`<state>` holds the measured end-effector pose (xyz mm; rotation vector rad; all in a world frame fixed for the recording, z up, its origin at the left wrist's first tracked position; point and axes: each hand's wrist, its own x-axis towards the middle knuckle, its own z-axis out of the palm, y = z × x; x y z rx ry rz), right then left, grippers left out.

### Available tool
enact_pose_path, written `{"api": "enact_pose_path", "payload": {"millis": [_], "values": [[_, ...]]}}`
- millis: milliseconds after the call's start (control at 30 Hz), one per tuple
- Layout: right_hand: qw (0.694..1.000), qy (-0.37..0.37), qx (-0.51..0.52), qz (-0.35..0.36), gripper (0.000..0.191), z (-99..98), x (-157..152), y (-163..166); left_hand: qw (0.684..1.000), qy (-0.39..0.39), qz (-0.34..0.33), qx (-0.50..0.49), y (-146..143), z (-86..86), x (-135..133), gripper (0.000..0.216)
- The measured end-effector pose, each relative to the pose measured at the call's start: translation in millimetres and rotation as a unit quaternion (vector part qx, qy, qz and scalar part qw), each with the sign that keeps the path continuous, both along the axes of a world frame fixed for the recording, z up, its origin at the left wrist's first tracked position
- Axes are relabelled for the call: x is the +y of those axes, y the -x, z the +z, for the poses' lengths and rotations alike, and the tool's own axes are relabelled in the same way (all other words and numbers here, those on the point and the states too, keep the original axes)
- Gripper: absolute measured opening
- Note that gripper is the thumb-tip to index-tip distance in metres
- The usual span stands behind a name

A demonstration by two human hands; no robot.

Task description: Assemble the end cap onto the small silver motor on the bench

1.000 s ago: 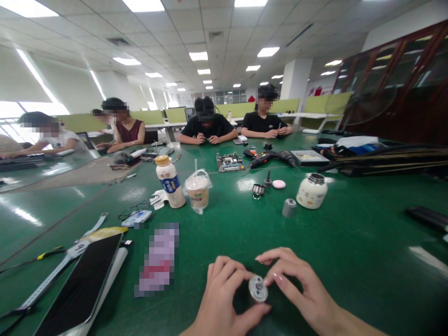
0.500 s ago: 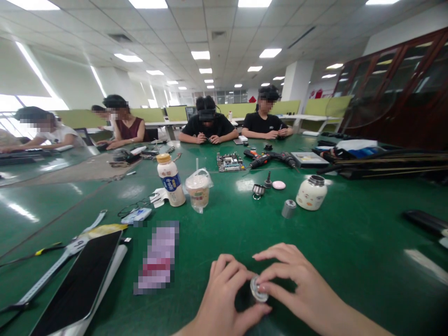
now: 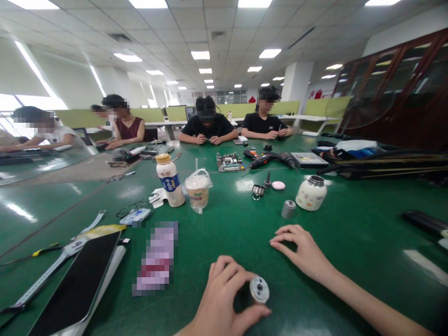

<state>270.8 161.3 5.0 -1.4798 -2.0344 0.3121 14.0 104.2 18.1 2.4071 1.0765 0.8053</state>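
Observation:
My left hand (image 3: 227, 298) grips a small metal cylinder (image 3: 259, 290) between thumb and forefinger, low over the green table. Its round end face, with dark holes in it, points up towards me. My right hand (image 3: 304, 249) is off to the right, fingers curved with a gap between thumb and forefinger and nothing held. Beyond that hand stand a grey metal can-shaped part (image 3: 289, 209) and a cream bottle without a lid (image 3: 311, 193). A shiny metal ring part (image 3: 258, 190), a dark stepped part (image 3: 268, 181) and a pink disc (image 3: 278, 185) lie further back.
A drink bottle (image 3: 170, 182) and a lidded plastic cup (image 3: 198, 190) stand left of centre. A tablet (image 3: 75, 284) and a blurred purple packet (image 3: 156, 259) lie at the left. Further off are a circuit board (image 3: 230, 162), a power drill (image 3: 259, 161) and several seated people.
My right hand has let go of the metal cylinder and moved up and right, away from it. My left hand keeps its grip, and the cylinder's end face now shows fully.

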Motion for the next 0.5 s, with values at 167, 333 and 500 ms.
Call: {"api": "enact_pose_path", "payload": {"millis": [167,333,500], "values": [[0.998,-0.007,0.058,0.024,0.034,-3.0,-3,5,1.0,-0.015,-0.005,0.004,0,-0.8,2,0.04],[0.988,0.048,0.141,0.028,0.025,8.9,-8,17,0.999,-0.037,-0.009,0.009,0,-2.7,4,0.041],[0.972,0.083,0.212,0.06,0.022,38.5,-42,45,0.999,-0.029,-0.015,0.007,0,-2.0,4,0.04]]}}
